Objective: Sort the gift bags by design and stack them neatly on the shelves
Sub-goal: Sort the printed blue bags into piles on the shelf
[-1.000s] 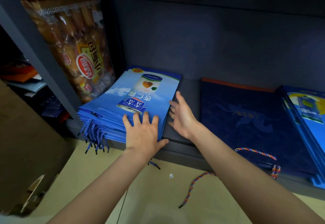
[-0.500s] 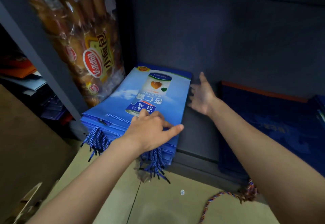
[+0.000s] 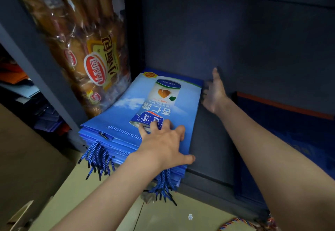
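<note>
Low on a dark grey shelf [image 3: 208,151], the left hand [image 3: 163,140] presses flat-fingered on the light blue gift bag stack [image 3: 154,107] while the right hand [image 3: 213,92], fingers spread, meets its far edge; squaring it probably wants gentle, even pushes.

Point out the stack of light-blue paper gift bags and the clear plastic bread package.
stack of light-blue paper gift bags [image 3: 159,101], head view, top bag's printed face.
clear plastic bread package [image 3: 85,45], head view, front wrapper.

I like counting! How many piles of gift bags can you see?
2: a light blue pile under the left hand, and a dark blue pile at right. More may be hidden.
</note>
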### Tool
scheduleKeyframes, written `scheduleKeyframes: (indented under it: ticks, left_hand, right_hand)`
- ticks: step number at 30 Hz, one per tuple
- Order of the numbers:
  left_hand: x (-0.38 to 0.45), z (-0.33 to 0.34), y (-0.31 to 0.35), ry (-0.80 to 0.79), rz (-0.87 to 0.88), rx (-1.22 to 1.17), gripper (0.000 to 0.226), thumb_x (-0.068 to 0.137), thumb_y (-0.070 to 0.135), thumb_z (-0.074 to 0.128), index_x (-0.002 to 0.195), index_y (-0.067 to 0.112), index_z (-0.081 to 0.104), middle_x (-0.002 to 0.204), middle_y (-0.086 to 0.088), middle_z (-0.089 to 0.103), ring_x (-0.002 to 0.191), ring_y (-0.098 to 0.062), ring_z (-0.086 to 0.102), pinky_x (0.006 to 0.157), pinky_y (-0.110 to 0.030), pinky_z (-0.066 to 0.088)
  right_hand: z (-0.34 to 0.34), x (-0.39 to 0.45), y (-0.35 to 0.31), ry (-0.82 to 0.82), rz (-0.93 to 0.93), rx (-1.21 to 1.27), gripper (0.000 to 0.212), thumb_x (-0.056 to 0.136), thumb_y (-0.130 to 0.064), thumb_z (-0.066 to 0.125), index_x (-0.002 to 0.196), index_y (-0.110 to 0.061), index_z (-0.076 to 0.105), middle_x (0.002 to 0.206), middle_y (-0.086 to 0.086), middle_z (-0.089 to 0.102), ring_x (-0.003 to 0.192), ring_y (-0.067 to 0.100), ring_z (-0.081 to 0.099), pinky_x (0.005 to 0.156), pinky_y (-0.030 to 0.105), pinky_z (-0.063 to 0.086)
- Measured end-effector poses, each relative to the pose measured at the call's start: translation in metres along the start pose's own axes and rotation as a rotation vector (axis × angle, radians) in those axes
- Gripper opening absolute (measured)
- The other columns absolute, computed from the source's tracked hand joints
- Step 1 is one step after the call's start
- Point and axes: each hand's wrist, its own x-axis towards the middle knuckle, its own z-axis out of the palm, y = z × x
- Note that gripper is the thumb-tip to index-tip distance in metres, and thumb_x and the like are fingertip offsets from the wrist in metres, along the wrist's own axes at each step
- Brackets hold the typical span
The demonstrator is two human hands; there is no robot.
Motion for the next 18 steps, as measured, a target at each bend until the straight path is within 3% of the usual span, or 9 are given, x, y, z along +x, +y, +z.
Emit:
scheduleKeyframes:
  ticks: [2,4,8,11,13,15,17,18]
  left_hand:
    - [0.0,0.003,-0.001,0.008,-0.001,0.002,0.049,0.075,0.065,0.056,0.111,0.034,0.041,0.131,0.004,0.031,0.129,-0.029,0.025,0.108,-0.058,0.015]
    - [-0.001,0.004,-0.001,0.026,0.009,0.02,0.049,0.075,0.065,0.054,0.111,0.035,0.041,0.132,0.004,0.031,0.13,-0.029,0.024,0.108,-0.058,0.015]
    - [-0.005,-0.003,-0.004,0.005,0.038,-0.025,0.047,0.079,0.068,0.049,0.112,0.036,0.045,0.133,0.004,0.034,0.129,-0.028,0.028,0.109,-0.056,0.015]
    - [-0.01,-0.014,-0.02,0.035,0.127,-0.103,0.046,0.084,0.066,0.043,0.118,0.037,0.049,0.134,0.005,0.04,0.13,-0.024,0.033,0.111,-0.049,0.019]
    - [-0.018,-0.022,-0.044,0.066,0.195,-0.097,0.06,0.079,0.075,0.039,0.125,0.037,0.047,0.137,0.008,0.041,0.132,-0.017,0.033,0.112,-0.045,0.019]
    - [-0.031,-0.028,-0.072,0.096,0.254,-0.008,0.09,0.058,0.09,0.025,0.131,0.04,0.041,0.139,0.011,0.039,0.134,-0.015,0.029,0.113,-0.047,0.017]
    - [-0.042,-0.03,-0.102,0.073,0.245,0.13,0.118,0.038,0.101,0.014,0.139,0.041,0.027,0.143,0.011,0.032,0.138,-0.016,0.023,0.114,-0.048,0.013]
    - [-0.046,-0.029,-0.114,0.037,0.229,0.21,0.122,0.037,0.102,0.015,0.143,0.041,0.018,0.147,0.01,0.026,0.14,-0.016,0.018,0.115,-0.048,0.01]
  right_hand:
    - [-0.006,0.002,0.001,-0.027,0.011,0.004,0.078,0.085,-0.07,0.036,0.145,-0.021,0.031,0.141,0.011,0.044,0.119,0.021,0.052,0.098,0.034,0.042]
    - [-0.01,0.0,0.006,-0.06,-0.006,-0.013,0.072,0.09,-0.064,0.033,0.146,-0.02,0.027,0.146,0.01,0.038,0.13,0.022,0.041,0.107,0.034,0.033]
    - [-0.011,-0.029,0.005,-0.111,-0.039,-0.158,0.053,0.096,-0.054,0.026,0.139,-0.024,0.034,0.137,0.003,0.045,0.125,0.024,0.044,0.101,0.033,0.035]
    - [-0.022,-0.066,0.004,-0.228,-0.017,-0.325,0.046,0.095,-0.052,0.032,0.133,-0.027,0.04,0.131,-0.005,0.046,0.12,0.024,0.046,0.096,0.035,0.039]
    - [-0.031,-0.095,0.013,-0.307,0.01,-0.438,0.042,0.093,-0.047,0.043,0.132,-0.032,0.041,0.138,-0.006,0.044,0.125,0.023,0.044,0.097,0.035,0.04]
    - [-0.036,-0.128,0.022,-0.371,0.03,-0.584,0.041,0.089,-0.041,0.052,0.129,-0.034,0.042,0.136,-0.007,0.044,0.125,0.019,0.043,0.099,0.033,0.04]
    - [-0.035,-0.154,0.032,-0.44,0.041,-0.758,0.054,0.084,-0.041,0.059,0.134,-0.032,0.039,0.136,-0.009,0.039,0.124,0.013,0.041,0.101,0.031,0.04]
    - [-0.032,-0.163,0.036,-0.459,0.054,-0.817,0.062,0.082,-0.042,0.062,0.137,-0.03,0.036,0.136,-0.01,0.037,0.123,0.01,0.04,0.102,0.031,0.041]
